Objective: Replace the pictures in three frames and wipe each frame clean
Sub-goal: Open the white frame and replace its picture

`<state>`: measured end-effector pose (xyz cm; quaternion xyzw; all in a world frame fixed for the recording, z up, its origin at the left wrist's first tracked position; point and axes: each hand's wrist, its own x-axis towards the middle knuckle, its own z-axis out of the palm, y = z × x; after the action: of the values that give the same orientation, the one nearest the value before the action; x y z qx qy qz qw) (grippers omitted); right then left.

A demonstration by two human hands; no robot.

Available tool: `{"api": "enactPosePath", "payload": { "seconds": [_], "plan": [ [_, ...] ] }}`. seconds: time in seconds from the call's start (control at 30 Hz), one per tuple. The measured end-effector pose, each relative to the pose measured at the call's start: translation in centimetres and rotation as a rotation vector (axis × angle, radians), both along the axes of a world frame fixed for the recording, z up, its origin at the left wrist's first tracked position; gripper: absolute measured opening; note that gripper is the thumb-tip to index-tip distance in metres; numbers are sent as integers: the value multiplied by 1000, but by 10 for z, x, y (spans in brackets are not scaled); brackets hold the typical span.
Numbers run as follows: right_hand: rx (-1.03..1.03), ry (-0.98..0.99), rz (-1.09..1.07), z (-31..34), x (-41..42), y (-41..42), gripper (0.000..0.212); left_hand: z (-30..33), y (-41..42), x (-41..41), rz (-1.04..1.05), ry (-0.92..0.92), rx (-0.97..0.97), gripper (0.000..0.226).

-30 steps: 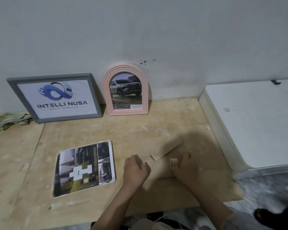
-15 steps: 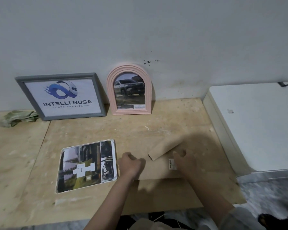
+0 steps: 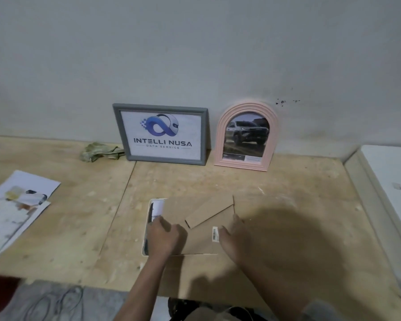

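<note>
Head cam, only the one view here. A brown cardboard frame backing lies flat on the plywood table, its fold-out stand sticking up a bit and a small barcode sticker near its right side. It sits on top of a printed picture, so just a strip of the print peeks out along the left edge. The left hand is at that left edge with fingers curled, looks like it's gripping the backing's edge there. The right hand lies on the right part of the backing, fingers pretty straight, pressing rather than grabbing.

Leaning on the wall at the back: a grey frame with a logo print, and just beside it a pink arched frame with a truck photo. A crumpled cloth sits left of the grey frame. More loose prints lie far left on the table.
</note>
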<state>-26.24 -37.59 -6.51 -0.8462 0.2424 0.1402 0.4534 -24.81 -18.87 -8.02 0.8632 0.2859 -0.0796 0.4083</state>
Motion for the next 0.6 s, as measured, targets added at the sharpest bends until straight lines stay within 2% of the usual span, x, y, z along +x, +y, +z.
{"api": "enactPosePath", "payload": {
  "seconds": [0.1,0.2,0.33,0.5,0.6],
  "plan": [
    [-3,-1,51,0,1,31,59,-8,31,-3,-13,32,29,59],
    [-24,-2,58,1,3,50,55,-7,46,-5,-53,23,52,46],
    [-38,-42,50,-4,3,66,65,-10,56,-8,-149,-10,66,28],
    [-125,-56,54,-11,1,71,63,-15,61,-15,-255,-17,76,39],
    [-165,-40,59,-16,1,71,72,-16,63,-19,-326,-56,86,43]
  ]
}}
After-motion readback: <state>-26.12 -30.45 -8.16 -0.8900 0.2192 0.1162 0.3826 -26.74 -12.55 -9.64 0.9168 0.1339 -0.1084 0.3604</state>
